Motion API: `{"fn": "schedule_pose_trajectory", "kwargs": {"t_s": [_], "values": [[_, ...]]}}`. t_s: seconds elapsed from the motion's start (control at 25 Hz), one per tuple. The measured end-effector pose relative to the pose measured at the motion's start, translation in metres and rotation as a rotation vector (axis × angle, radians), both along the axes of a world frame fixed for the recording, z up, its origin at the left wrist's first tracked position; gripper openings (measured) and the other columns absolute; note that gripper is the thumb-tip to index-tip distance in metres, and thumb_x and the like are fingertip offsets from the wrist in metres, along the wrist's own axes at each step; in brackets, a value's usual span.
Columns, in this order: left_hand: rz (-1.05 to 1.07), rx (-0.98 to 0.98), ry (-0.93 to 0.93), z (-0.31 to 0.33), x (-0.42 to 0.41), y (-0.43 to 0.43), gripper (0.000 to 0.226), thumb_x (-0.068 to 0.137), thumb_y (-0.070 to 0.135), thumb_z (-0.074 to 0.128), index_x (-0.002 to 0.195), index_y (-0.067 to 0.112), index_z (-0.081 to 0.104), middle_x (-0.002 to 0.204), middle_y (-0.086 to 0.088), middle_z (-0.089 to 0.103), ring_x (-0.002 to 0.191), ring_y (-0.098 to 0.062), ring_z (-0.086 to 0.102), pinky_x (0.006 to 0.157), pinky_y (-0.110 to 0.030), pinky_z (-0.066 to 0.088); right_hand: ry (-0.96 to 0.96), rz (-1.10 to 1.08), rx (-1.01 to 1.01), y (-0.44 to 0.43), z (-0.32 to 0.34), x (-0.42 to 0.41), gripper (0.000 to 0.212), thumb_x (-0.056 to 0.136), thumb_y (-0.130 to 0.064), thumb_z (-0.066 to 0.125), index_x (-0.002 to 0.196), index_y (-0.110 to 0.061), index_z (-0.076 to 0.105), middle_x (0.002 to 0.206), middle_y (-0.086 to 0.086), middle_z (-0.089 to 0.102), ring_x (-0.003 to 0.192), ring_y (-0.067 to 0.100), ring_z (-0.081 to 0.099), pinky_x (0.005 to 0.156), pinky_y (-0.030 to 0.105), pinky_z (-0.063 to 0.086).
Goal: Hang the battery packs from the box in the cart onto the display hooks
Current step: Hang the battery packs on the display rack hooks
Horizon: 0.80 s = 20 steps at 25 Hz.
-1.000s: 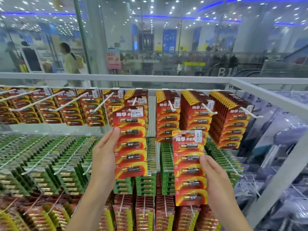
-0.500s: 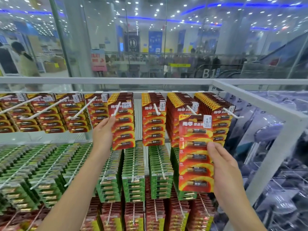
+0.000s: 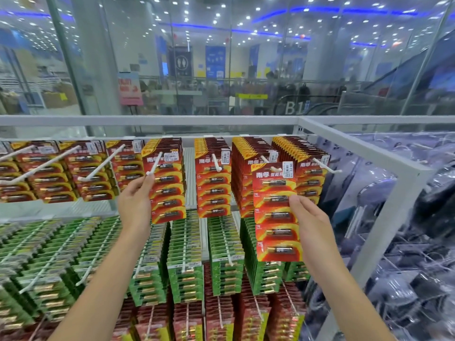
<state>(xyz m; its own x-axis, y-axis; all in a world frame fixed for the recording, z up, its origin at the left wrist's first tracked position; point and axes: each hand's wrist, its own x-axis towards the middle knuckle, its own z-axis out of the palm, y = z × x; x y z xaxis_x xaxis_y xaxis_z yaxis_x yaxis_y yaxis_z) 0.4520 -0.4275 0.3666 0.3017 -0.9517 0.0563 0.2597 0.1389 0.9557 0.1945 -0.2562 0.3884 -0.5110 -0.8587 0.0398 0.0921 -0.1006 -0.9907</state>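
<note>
Both hands have risen toward the top row of the display since half a second ago, and the red battery pack in the right hand now sits higher, its hang hole close to a hook. At a store's battery display, the left hand [image 3: 138,200] pinches the left edge of a red strip of batteries [image 3: 167,187] that hangs on a white display hook [image 3: 154,165], the thumb near the hook's tip and the fingers tucked behind the card. The right hand [image 3: 311,221] grips a second red battery pack [image 3: 275,212] by its right edge, fingers curled around the back, holding it upright in front of a full stack of the same packs [image 3: 242,173]. The top of that pack lies just below the tip of the neighbouring hook [image 3: 265,159]; whether the hole has caught it cannot be told. Two more hooks in this row carry thick red stacks [image 3: 213,178]. Green battery packs [image 3: 186,257] fill the row below, and further red ones hang beneath them. A white metal frame [image 3: 364,148] borders the display on the right, with glass and a blurred shopping concourse beyond.
</note>
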Motion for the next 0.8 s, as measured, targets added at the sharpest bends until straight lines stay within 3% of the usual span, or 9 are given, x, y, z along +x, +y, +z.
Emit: {"fn": "schedule_pose_trajectory", "kwargs": {"t_s": [0.2, 0.36, 0.48, 0.6, 0.68, 0.8], "values": [[0.035, -0.057, -0.022, -0.003, -0.001, 0.003, 0.012, 0.1, 0.036, 0.067, 0.103, 0.026, 0.073, 0.096, 0.003, 0.079, 0.081, -0.02, 0.079, 0.069, -0.039, 0.062, 0.084, -0.026, 0.006, -0.045, -0.003, -0.004, 0.034, 0.109, -0.04, 0.045, 0.102, -0.023, 0.073, 0.096, 0.005, 0.078, 0.081, 0.023, 0.077, 0.065, 0.038, 0.062], [0.04, -0.084, -0.081, -0.013, 0.003, -0.005, 0.016, 0.097, 0.041, 0.069, 0.105, 0.029, 0.074, 0.103, 0.003, 0.079, 0.097, -0.024, 0.076, 0.087, -0.049, 0.062, 0.113, -0.051, -0.01, -0.068, -0.014, -0.008, 0.036, 0.107, -0.048, 0.047, 0.094, -0.027, 0.072, 0.097, 0.01, 0.075, 0.093, 0.037, 0.072, 0.083, 0.057, 0.059], [0.043, -0.086, -0.153, -0.024, 0.007, -0.009, 0.027, 0.099, 0.04, 0.068, 0.121, 0.025, 0.072, 0.115, 0.002, 0.076, 0.11, -0.024, 0.072, 0.099, -0.053, 0.057, 0.125, -0.05, -0.02, -0.067, -0.025, -0.014, 0.035, 0.106, -0.046, 0.049, 0.1, -0.022, 0.073, 0.097, 0.006, 0.076, 0.094, 0.03, 0.073, 0.088, 0.053, 0.059], [0.071, -0.084, -0.205, -0.035, 0.009, 0.014, 0.03, 0.102, 0.038, 0.065, 0.129, 0.026, 0.069, 0.124, 0.007, 0.071, 0.117, -0.018, 0.067, 0.104, -0.046, 0.054, 0.13, -0.053, -0.025, -0.056, -0.042, -0.02, 0.031, 0.107, -0.042, 0.05, 0.104, -0.022, 0.074, 0.097, 0.001, 0.077, 0.096, 0.026, 0.073, 0.09, 0.047, 0.058], [0.079, -0.074, -0.198, -0.047, 0.007, 0.037, 0.031, 0.102, 0.038, 0.063, 0.129, 0.025, 0.069, 0.125, 0.006, 0.071, 0.118, -0.015, 0.066, 0.106, -0.042, 0.052, 0.115, -0.092, -0.014, -0.04, -0.057, -0.028, 0.025, 0.105, -0.041, 0.053, 0.104, -0.028, 0.075, 0.101, -0.003, 0.077, 0.1, 0.023, 0.071, 0.095, 0.045, 0.056], [0.077, -0.039, -0.12, -0.066, -0.006, 0.072, 0.021, 0.106, 0.029, 0.059, 0.12, 0.021, 0.072, 0.117, 0.0, 0.074, 0.107, -0.017, 0.072, 0.097, -0.037, 0.055, 0.073, -0.12, 0.011, -0.003, -0.082, -0.041, 0.02, 0.105, -0.038, 0.055, 0.11, -0.029, 0.073, 0.109, -0.013, 0.077, 0.106, 0.008, 0.07, 0.096, 0.033, 0.052]]}}
